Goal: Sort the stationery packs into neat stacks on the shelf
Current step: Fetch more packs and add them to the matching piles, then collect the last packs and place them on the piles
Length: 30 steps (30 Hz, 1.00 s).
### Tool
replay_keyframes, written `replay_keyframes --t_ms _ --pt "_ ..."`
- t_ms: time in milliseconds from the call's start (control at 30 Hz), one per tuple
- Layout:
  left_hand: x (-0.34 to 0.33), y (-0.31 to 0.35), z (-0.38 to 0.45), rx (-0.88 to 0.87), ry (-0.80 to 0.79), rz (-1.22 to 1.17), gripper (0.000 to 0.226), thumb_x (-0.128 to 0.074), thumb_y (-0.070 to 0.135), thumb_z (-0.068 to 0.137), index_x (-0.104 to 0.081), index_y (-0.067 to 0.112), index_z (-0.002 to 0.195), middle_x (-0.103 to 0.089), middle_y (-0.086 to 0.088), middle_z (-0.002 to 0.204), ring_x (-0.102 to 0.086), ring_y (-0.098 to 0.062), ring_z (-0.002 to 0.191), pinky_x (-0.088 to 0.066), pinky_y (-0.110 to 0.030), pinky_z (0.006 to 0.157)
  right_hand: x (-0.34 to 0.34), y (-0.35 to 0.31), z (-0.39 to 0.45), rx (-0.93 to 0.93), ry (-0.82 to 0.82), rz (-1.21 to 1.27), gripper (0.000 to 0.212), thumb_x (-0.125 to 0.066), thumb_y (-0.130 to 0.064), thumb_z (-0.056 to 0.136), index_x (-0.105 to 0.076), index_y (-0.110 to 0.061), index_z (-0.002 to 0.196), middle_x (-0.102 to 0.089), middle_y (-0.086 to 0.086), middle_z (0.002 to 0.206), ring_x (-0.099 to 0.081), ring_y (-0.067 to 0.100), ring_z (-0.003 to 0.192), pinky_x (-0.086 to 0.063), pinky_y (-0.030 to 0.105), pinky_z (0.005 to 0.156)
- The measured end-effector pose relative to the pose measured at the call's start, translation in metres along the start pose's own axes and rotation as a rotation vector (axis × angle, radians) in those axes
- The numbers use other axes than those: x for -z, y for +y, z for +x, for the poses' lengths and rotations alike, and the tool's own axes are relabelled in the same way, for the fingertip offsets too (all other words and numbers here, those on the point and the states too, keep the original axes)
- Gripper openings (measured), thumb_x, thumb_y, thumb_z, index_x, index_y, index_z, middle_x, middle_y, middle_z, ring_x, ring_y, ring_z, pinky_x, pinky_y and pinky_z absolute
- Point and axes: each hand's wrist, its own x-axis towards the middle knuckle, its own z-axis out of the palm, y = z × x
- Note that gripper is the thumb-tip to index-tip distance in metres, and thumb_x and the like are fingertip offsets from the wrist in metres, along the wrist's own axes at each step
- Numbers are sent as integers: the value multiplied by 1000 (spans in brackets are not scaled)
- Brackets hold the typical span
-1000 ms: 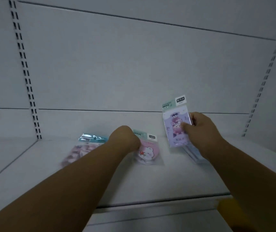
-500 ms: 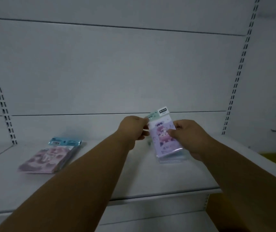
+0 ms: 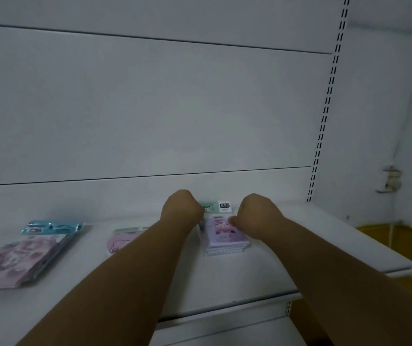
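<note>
In the head view we face a white shelf point(image 3: 225, 278) running across the lower half of the frame, backed by pale panels, with a slotted upright point(image 3: 328, 101) at the right and yellow flooring point(image 3: 399, 240) at the lower right. Our left hand point(image 3: 181, 208) and right hand point(image 3: 256, 213) sit at lower centre, both curled, pinching the upper corners of the purple pack point(image 3: 225, 236), which lies on top of a small stack between them. Its mint header card point(image 3: 215, 206) carries a white label with dark print too small to read. A pink pack point(image 3: 122, 239) lies left of our left forearm. At the lower left rests a larger pink pack stack point(image 3: 17, 255) with a blue header point(image 3: 52, 227).
</note>
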Motion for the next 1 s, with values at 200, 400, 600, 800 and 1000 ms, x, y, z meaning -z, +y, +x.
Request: replay_keyframes --t_ms 200,400,600,800,1000 --pt "6 -13 -4 -44 68 71 18 -66 26 74 -63 17 89 -65 -2 86 -60 -20 77 -45 -27 65 3 -25 -13 222 139 54 45 -68 -40 83 -55 -19 121 -60 5 112 -59 20 94 -44 27 76" --pt "79 -47 -27 -223 130 171 23 -62 41 81 -60 25 97 -58 7 85 -54 -14 80 -42 -28 67 31 -116 -39 424 298 -31 48 -63 -39 85 -48 -20 126 -51 8 118 -52 26 107 -47 38 86" --pt "194 -168 -86 -141 274 237 22 -60 40 86 -61 25 102 -65 5 94 -58 -12 81 -50 -28 73 12 -272 -84 624 303 -59 48 -59 -39 86 -45 -19 127 -52 11 118 -53 27 101 -45 40 82" --pt "324 -322 -175 1 430 378 23 -60 43 86 -60 27 103 -63 9 90 -57 -10 76 -45 -24 66 -47 -454 -158 863 235 91 48 -59 -40 86 -45 -20 128 -52 10 119 -53 27 100 -47 40 83" --pt "421 -449 -252 225 459 517 28 -59 46 86 -59 28 108 -65 6 100 -59 -12 83 -50 -28 75 -94 -601 -224 1046 141 161 49 -57 -43 85 -46 -19 127 -52 11 119 -53 29 101 -46 40 82"
